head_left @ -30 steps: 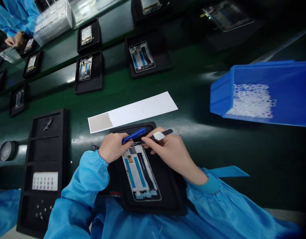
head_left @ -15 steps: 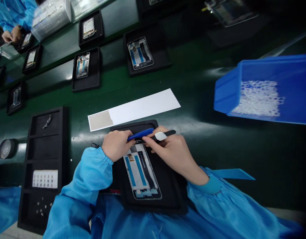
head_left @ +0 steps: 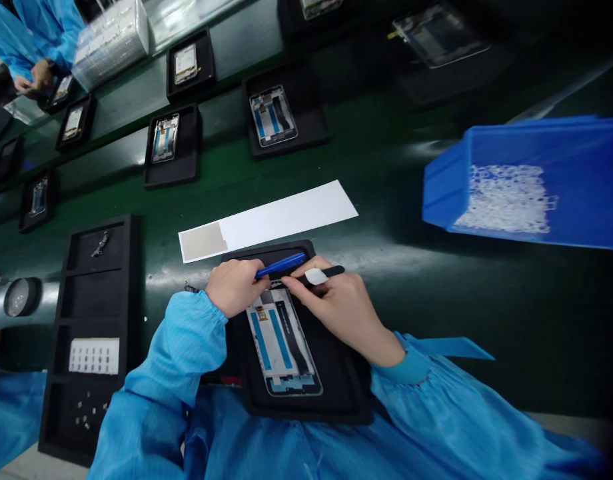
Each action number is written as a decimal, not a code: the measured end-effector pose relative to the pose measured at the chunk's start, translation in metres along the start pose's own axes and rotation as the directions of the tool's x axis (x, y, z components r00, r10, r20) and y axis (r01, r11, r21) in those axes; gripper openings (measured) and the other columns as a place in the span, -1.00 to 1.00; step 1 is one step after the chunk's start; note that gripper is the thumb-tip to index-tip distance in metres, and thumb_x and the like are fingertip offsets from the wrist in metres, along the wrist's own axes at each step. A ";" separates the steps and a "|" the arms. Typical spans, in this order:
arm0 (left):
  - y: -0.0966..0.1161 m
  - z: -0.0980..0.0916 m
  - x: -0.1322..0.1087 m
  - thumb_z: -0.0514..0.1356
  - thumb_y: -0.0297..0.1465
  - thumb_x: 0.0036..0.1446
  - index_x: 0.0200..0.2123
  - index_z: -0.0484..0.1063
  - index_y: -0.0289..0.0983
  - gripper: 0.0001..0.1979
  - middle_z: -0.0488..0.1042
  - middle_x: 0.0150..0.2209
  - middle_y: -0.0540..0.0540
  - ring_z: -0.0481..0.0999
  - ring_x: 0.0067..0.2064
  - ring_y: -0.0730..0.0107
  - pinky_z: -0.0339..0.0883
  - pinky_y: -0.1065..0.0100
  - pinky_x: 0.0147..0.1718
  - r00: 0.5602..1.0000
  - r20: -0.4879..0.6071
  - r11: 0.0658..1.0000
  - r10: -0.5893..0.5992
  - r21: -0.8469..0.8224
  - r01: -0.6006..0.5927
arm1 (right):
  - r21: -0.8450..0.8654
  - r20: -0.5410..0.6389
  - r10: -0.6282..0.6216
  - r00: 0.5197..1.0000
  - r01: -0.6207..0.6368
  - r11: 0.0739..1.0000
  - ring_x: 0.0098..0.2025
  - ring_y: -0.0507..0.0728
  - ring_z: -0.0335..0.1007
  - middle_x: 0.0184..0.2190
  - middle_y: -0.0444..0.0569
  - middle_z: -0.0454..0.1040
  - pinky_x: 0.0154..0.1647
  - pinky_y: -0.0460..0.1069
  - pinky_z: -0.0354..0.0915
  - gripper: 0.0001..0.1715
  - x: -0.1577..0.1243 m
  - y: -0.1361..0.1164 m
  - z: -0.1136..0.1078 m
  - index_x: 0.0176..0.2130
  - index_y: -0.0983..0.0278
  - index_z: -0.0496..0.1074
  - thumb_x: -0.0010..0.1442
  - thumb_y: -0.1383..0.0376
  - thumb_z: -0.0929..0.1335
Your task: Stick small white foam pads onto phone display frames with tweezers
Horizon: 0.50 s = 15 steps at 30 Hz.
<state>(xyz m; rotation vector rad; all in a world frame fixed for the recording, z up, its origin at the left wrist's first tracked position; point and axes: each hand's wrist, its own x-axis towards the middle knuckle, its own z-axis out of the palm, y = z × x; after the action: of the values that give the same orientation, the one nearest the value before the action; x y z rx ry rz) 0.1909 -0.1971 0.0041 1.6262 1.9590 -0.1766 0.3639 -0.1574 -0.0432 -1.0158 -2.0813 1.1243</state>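
An opened phone frame [head_left: 282,348] with blue strips lies in a black foam tray [head_left: 336,393] right in front of me. My left hand [head_left: 232,287] is closed round a blue pen-like tool [head_left: 280,265] whose tip points at the phone's top edge. My right hand [head_left: 339,307] pinches black tweezers [head_left: 322,274] carrying a white label, their tips meeting the same spot at the phone's top. Both wrists wear blue sleeves.
A white paper strip [head_left: 271,220] lies just beyond the tray. A black compartment tray [head_left: 94,333] with small parts stands at left. A blue bin [head_left: 526,180] sits at right. Several phone trays [head_left: 172,143] ride the green belt; another person's hands [head_left: 34,79] work far left.
Both hands stay at the phone's top edge with their tools; only slight shifts. The view has drifted a little, and the belt's trays have moved a little.
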 end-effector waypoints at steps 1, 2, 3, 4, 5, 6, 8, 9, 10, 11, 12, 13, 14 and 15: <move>0.000 0.001 0.000 0.12 -0.28 0.21 -0.23 0.51 -0.16 -0.82 0.57 -0.35 -0.04 0.57 -0.27 0.19 0.36 0.31 -0.31 1.000 -0.010 1.000 -0.001 -0.010 0.001 | -0.010 -0.005 -0.009 1.000 0.009 1.000 -0.57 0.10 0.39 -0.44 -0.06 0.51 -0.54 0.00 0.25 -0.67 -0.001 0.000 0.001 -0.42 0.20 0.38 0.25 0.05 0.32; 0.000 0.002 -0.002 0.12 -0.28 0.21 -0.23 0.51 -0.16 -0.82 0.56 -0.35 -0.04 0.56 -0.28 0.20 0.36 0.32 -0.31 1.000 -0.029 1.000 -0.004 -0.024 0.004 | -0.016 -0.006 -0.020 1.000 0.020 1.000 -0.57 0.10 0.39 -0.45 -0.05 0.51 -0.55 0.00 0.25 -0.67 -0.002 0.001 0.001 -0.42 0.20 0.38 0.25 0.04 0.32; -0.001 0.004 -0.006 0.13 -0.28 0.21 -0.22 0.51 -0.16 -0.82 0.56 -0.36 -0.03 0.56 -0.29 0.22 0.36 0.32 -0.31 0.998 -0.062 0.999 -0.009 -0.052 0.006 | -0.019 -0.008 -0.034 0.999 0.033 0.999 -0.57 0.11 0.39 -0.46 -0.05 0.50 -0.55 0.01 0.25 -0.67 -0.003 0.001 0.001 -0.42 0.19 0.37 0.25 0.04 0.32; -0.003 0.006 -0.012 0.14 -0.27 0.22 -0.19 0.51 -0.15 -0.82 0.56 -0.36 -0.02 0.56 -0.29 0.24 0.37 0.33 -0.30 0.994 -0.111 0.995 -0.015 -0.097 0.004 | -0.014 -0.014 -0.047 0.999 0.046 0.999 -0.55 0.13 0.40 -0.47 -0.05 0.50 -0.54 0.02 0.26 -0.67 -0.005 0.002 0.001 -0.42 0.18 0.37 0.24 0.03 0.32; -0.006 0.009 -0.021 0.14 -0.26 0.22 -0.16 0.51 -0.15 -0.80 0.57 -0.34 -0.02 0.56 -0.29 0.27 0.37 0.34 -0.28 0.983 -0.180 0.987 -0.029 -0.162 0.000 | 0.001 -0.036 -0.059 0.998 0.059 0.998 -0.52 0.15 0.42 -0.48 -0.05 0.49 -0.50 0.03 0.29 -0.68 -0.007 0.002 0.001 -0.42 0.17 0.38 0.24 0.03 0.33; -0.009 0.014 -0.033 0.14 -0.26 0.23 -0.12 0.51 -0.14 -0.78 0.57 -0.32 -0.02 0.56 -0.27 0.29 0.38 0.35 -0.25 0.964 -0.261 0.970 -0.056 -0.241 -0.009 | 0.026 -0.088 -0.065 0.994 0.068 0.997 -0.47 0.17 0.44 -0.48 -0.04 0.49 -0.45 0.05 0.33 -0.70 -0.009 0.003 0.001 -0.42 0.16 0.38 0.23 0.04 0.33; -0.018 0.029 -0.062 0.12 -0.24 0.26 -0.06 0.50 -0.15 -0.74 0.56 -0.24 -0.04 0.55 -0.21 0.31 0.39 0.36 -0.17 0.900 -0.408 0.919 -0.151 -0.393 -0.024 | 0.096 -0.263 -0.041 0.964 0.068 0.993 -0.35 0.22 0.47 -0.46 -0.03 0.48 -0.30 0.10 0.39 -0.74 -0.012 0.006 0.000 -0.41 0.14 0.38 0.22 0.06 0.35; -0.023 0.039 -0.079 0.10 -0.23 0.27 -0.04 0.50 -0.17 -0.71 0.55 -0.21 -0.07 0.55 -0.18 0.31 0.40 0.35 -0.14 0.872 -0.446 0.898 -0.205 -0.440 -0.014 | 0.138 -0.350 -0.002 0.937 0.054 0.989 -0.30 0.23 0.48 -0.44 -0.03 0.48 -0.24 0.11 0.40 -0.75 -0.014 0.008 0.000 -0.40 0.14 0.37 0.23 0.07 0.35; -0.026 0.050 -0.095 0.09 -0.22 0.27 0.00 0.49 -0.19 -0.67 0.53 -0.18 -0.11 0.54 -0.16 0.28 0.40 0.32 -0.11 0.857 -0.448 0.885 -0.255 -0.466 0.020 | 0.186 -0.404 0.048 0.913 0.030 0.982 -0.27 0.23 0.47 -0.41 -0.03 0.47 -0.21 0.12 0.40 -0.76 -0.015 0.010 0.000 -0.38 0.15 0.38 0.24 0.08 0.34; -0.029 0.063 -0.110 0.09 -0.20 0.26 0.06 0.46 -0.21 -0.62 0.50 -0.17 -0.14 0.54 -0.15 0.25 0.42 0.29 -0.11 0.858 -0.422 0.879 -0.292 -0.472 0.067 | 0.236 -0.426 0.102 0.899 0.002 0.972 -0.26 0.22 0.47 -0.38 -0.03 0.48 -0.20 0.12 0.40 -0.76 -0.017 0.012 0.001 -0.35 0.15 0.39 0.26 0.08 0.32; -0.029 0.077 -0.123 0.10 -0.19 0.24 0.12 0.42 -0.22 -0.56 0.48 -0.16 -0.16 0.54 -0.15 0.23 0.43 0.27 -0.11 0.874 -0.370 0.873 -0.315 -0.474 0.114 | 0.284 -0.415 0.152 0.897 -0.031 0.958 -0.27 0.21 0.47 -0.34 -0.03 0.49 -0.21 0.11 0.40 -0.75 -0.019 0.015 0.003 -0.32 0.16 0.40 0.28 0.07 0.30; -0.028 0.091 -0.134 0.12 -0.18 0.21 0.18 0.38 -0.22 -0.50 0.46 -0.13 -0.18 0.54 -0.11 0.20 0.44 0.26 -0.10 0.900 -0.296 0.862 -0.319 -0.485 0.146 | 0.325 -0.385 0.191 0.903 -0.060 0.944 -0.28 0.19 0.46 -0.30 -0.03 0.49 -0.22 0.10 0.40 -0.73 -0.021 0.017 0.006 -0.28 0.16 0.42 0.31 0.07 0.27; -0.025 0.104 -0.142 0.17 -0.17 0.16 0.23 0.32 -0.22 -0.42 0.45 -0.07 -0.20 0.54 -0.07 0.15 0.45 0.25 -0.09 0.921 -0.226 0.847 -0.317 -0.505 0.167 | 0.352 -0.348 0.207 0.914 -0.078 0.933 -0.27 0.18 0.46 -0.25 -0.02 0.50 -0.22 0.09 0.40 -0.71 -0.023 0.021 0.009 -0.23 0.16 0.43 0.33 0.07 0.24; -0.022 0.115 -0.147 0.20 -0.16 0.12 0.28 0.26 -0.23 -0.33 0.43 -0.01 -0.24 0.52 -0.01 0.10 0.45 0.24 -0.07 0.936 -0.170 0.825 -0.308 -0.537 0.174 | 0.365 -0.316 0.202 0.927 -0.077 0.928 -0.26 0.18 0.46 -0.22 -0.01 0.50 -0.21 0.10 0.39 -0.69 -0.024 0.024 0.012 -0.17 0.15 0.42 0.36 0.07 0.20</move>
<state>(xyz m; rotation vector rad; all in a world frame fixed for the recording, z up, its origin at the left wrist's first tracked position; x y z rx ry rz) 0.2231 -0.3812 -0.0217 1.0813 2.1566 0.4506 0.3768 -0.1743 -0.0725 -1.1079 -1.4857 1.2263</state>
